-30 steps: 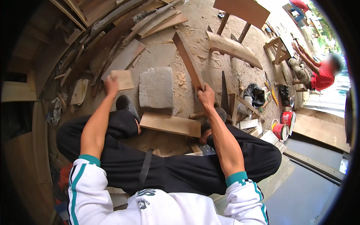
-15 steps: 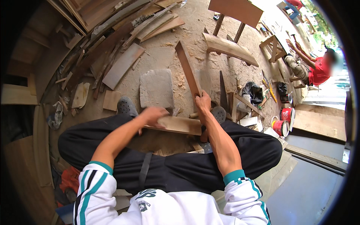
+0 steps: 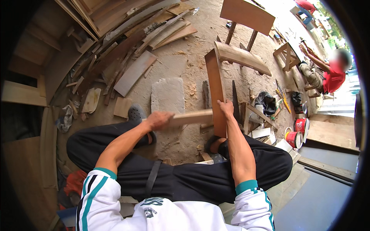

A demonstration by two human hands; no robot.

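My left hand (image 3: pixel 159 120), a little blurred, is closed on the left end of a short pale wooden board (image 3: pixel 194 116). That board runs sideways between my hands, above the ground in front of my lap. My right hand (image 3: pixel 226 108) grips the right edge of a longer reddish-brown board (image 3: pixel 217 82), its thumb on the broad face. The short board's right end meets the long board's left side at roughly a right angle. Whether the two are fastened or merely touching, I cannot tell.
A flat stone slab (image 3: pixel 168 96) lies ahead, with a handsaw (image 3: pixel 235 102) right of the boards. Scrap planks (image 3: pixel 135 73) are heaped at left. A small wooden bench (image 3: pixel 243 57) stands farther off. Red paint cans (image 3: pixel 294 138) sit at right, beyond them a co-worker in red (image 3: pixel 333 77).
Both boards have been raised and shifted; the short one has swung away from my lap. The long board now shows its broad face. My view has moved slightly left.
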